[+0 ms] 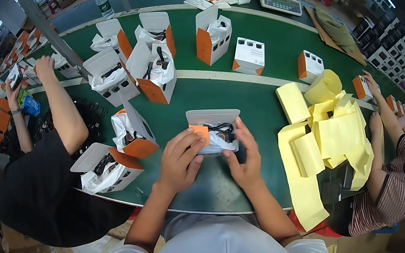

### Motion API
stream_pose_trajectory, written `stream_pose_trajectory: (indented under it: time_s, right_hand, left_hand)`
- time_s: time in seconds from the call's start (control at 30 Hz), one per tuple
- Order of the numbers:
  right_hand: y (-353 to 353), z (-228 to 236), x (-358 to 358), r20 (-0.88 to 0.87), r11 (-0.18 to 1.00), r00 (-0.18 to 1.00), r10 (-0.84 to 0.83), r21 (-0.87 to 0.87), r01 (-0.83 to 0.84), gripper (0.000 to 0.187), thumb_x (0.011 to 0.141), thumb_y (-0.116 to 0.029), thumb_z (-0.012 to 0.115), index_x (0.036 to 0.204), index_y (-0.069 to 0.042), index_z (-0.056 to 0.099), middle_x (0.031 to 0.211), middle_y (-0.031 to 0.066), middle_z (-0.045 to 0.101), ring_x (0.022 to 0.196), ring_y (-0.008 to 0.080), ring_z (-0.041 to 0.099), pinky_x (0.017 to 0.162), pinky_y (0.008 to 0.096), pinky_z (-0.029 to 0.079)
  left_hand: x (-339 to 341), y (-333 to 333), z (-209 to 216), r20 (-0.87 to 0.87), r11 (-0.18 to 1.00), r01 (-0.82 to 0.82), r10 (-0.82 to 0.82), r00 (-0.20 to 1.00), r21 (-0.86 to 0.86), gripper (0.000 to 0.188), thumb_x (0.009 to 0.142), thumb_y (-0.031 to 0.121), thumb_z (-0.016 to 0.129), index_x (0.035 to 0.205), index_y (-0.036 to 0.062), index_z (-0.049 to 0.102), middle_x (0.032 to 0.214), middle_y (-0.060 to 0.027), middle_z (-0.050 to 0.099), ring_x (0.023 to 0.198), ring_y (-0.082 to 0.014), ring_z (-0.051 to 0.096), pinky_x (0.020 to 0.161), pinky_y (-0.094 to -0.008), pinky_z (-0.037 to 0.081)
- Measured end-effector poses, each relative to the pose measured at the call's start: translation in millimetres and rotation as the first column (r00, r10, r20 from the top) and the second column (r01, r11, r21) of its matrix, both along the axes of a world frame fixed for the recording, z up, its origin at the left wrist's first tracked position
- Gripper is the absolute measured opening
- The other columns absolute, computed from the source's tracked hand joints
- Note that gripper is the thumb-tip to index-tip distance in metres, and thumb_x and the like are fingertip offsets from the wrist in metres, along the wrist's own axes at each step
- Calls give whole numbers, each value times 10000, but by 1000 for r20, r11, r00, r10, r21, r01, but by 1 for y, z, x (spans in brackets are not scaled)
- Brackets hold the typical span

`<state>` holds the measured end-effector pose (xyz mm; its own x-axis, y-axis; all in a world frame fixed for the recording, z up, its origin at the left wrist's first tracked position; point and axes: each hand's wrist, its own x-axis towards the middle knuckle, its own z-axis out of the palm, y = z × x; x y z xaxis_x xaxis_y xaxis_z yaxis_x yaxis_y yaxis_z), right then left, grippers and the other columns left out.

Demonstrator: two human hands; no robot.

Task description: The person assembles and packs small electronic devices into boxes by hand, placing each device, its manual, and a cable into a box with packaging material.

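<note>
In front of me on the green table is an open white box (219, 112) with its lid raised at the back. Inside lie a coiled black cable (222, 128) and white wrapping (222, 141). My left hand (181, 157) has its fingers closed on a small orange piece (201, 133), a card or flap, at the left side of the box. At the opposite side my right hand (246, 160) grips the box, thumb at the front corner and fingers along the side. The bottom of the box is hidden.
Open orange-and-white boxes (152, 92) with wrapped contents stand to the left. Yellow paper sheets (336, 132) heap up at the right. Closed boxes (249, 57) line the far belt, with a scale (278, 2) behind. Co-workers (46, 176) (385, 195) sit on both sides.
</note>
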<state>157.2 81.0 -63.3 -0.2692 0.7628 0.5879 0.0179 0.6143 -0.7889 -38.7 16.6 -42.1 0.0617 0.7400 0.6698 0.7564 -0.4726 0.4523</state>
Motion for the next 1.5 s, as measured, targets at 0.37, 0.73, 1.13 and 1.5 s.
stream_pose_trajectory:
  time_s: [0.37, 0.73, 1.13, 1.5]
  right_hand:
    - [26, 33, 4, 117, 976, 991, 71, -211, -45, 383, 920, -90, 696, 1293, -59, 617, 1292, 179, 577, 1187, 307, 590, 1075, 388, 438]
    - [35, 58, 31, 311, 923, 875, 371, -228, -310, 551, 802, -140, 822, 1326, -121, 654, 1391, 135, 509, 1289, 311, 498, 1101, 420, 408]
    - [20, 44, 24, 255, 961, 933, 254, -178, -213, 356, 876, -144, 771, 1227, -137, 715, 1423, 174, 493, 1216, 324, 576, 1019, 384, 491]
    - [18, 3, 15, 313, 988, 947, 75, 107, -113, 573, 794, -135, 836, 1326, -166, 629, 1525, 215, 415, 1232, 409, 587, 1011, 426, 524]
  left_hand:
    - [-7, 23, 15, 468, 984, -52, 129, 874, -172, 407, 843, -68, 705, 1216, 4, 557, 1330, -183, 599, 1307, -234, 557, 1067, -392, 442]
    - [-24, 26, 18, 235, 943, 328, -304, 923, -66, 322, 735, -43, 745, 1040, 9, 658, 1262, -155, 680, 1257, -398, 609, 1058, -472, 472]
    - [-22, 19, 7, 99, 959, 272, -264, 959, -76, 370, 827, 64, 747, 1195, 95, 711, 1315, -130, 662, 1298, -412, 568, 1050, -511, 466]
    - [-12, 8, 15, -24, 988, 118, -121, 992, -103, 286, 877, 104, 713, 1163, 106, 727, 1370, -93, 643, 1342, -353, 528, 1122, -536, 381]
